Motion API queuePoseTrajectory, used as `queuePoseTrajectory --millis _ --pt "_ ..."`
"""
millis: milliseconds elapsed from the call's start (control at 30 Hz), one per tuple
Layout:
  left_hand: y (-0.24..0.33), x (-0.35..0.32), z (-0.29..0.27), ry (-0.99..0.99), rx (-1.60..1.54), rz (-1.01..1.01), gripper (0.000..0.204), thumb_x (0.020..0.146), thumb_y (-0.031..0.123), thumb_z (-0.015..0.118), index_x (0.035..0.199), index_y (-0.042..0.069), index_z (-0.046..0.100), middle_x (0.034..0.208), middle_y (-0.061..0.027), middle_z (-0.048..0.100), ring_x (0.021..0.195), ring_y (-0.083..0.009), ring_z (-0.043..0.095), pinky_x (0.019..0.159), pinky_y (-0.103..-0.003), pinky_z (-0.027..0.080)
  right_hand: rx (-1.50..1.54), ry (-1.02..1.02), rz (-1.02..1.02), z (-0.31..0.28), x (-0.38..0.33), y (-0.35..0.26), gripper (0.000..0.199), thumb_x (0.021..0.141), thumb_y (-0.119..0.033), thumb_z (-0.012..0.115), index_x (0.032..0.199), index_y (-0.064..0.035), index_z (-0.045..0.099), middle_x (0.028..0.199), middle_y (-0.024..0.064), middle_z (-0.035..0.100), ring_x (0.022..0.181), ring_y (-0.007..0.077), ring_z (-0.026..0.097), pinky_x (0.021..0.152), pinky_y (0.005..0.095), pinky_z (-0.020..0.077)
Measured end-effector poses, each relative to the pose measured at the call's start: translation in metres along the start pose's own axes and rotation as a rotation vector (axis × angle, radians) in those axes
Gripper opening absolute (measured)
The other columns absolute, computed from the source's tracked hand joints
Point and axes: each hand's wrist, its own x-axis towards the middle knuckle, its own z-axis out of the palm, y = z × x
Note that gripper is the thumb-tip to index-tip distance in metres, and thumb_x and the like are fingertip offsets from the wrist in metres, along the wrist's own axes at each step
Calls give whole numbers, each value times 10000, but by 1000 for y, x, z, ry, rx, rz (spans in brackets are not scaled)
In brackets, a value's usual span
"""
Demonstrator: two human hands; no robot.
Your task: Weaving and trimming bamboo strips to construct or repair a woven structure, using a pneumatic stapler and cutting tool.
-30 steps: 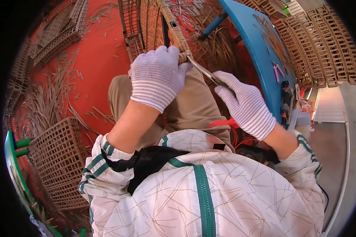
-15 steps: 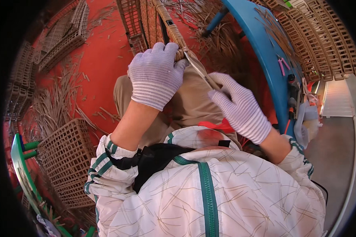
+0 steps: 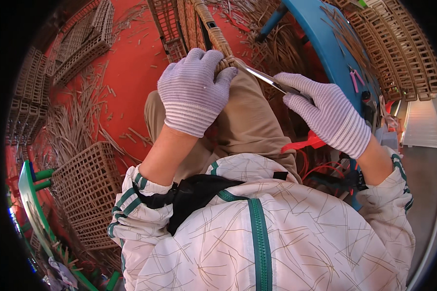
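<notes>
My left hand [image 3: 195,89], in a white-and-purple striped knit glove, is closed over the corner of a woven wicker basket [image 3: 188,24]. Its thumb presses beside the wrapped rim [image 3: 220,40], where pale strips wind round the frame. My right hand [image 3: 327,106], gloved alike, pinches the dark end of a slim, shiny metal-looking tool [image 3: 263,76] between thumb and fingers. The tool's far end meets the rim just right of my left thumb; its exact kind is unclear. Below the rim are my knees in tan trousers [image 3: 250,116].
A blue table [image 3: 320,36] on the right bears pink-handled scissors [image 3: 356,78] and loose strips. Stacked woven panels [image 3: 398,48] stand beyond it. At left are a lattice basket [image 3: 88,194], another woven piece [image 3: 82,43], a green-edged stand [image 3: 34,208] and scattered strips [image 3: 77,116] on red flooring.
My right hand has moved right and slightly up, drawing away from my left hand, and more of the shiny tool shows between them. My left hand keeps its hold on the rim.
</notes>
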Motion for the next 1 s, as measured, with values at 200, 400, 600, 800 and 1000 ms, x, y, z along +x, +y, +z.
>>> queuePoseTrajectory --millis 200,400,600,800,1000 --pt "-1 0 -2 4 19 10 223 789 277 813 937 138 720 832 -55 674 680 -286 647 606 -390 508 -48 -137 48 -20 13 -10 334 983 -158 641 1287 -18 646 1002 137 737 817 151 641 809 300 523" --pt "-1 2 -2 0 21 19 221 786 281 814 918 138 711 812 -44 664 663 -272 637 598 -386 497 -115 -180 -18 -37 26 -12 344 975 -160 652 1292 -27 656 915 101 716 772 121 584 767 287 510" --pt "-3 0 -2 -29 37 -4 254 808 348 776 936 143 695 806 -58 633 680 -279 654 649 -398 512 -84 -322 -29 -51 46 -11 354 958 -179 666 1276 -23 668 915 98 716 822 132 619 793 288 509" --pt "0 2 1 -29 48 5 254 801 339 781 939 145 694 809 -61 637 684 -281 656 649 -400 512 -3 -205 -85 -28 31 -4 330 969 -159 650 1264 -14 666 851 55 673 765 99 584 716 283 492" --pt "0 0 0 -24 80 0 258 801 333 783 935 134 690 817 -61 645 690 -277 659 647 -389 506 132 -52 93 17 5 3 354 988 -130 624 1311 16 605 1095 152 716 961 160 674 890 294 530"
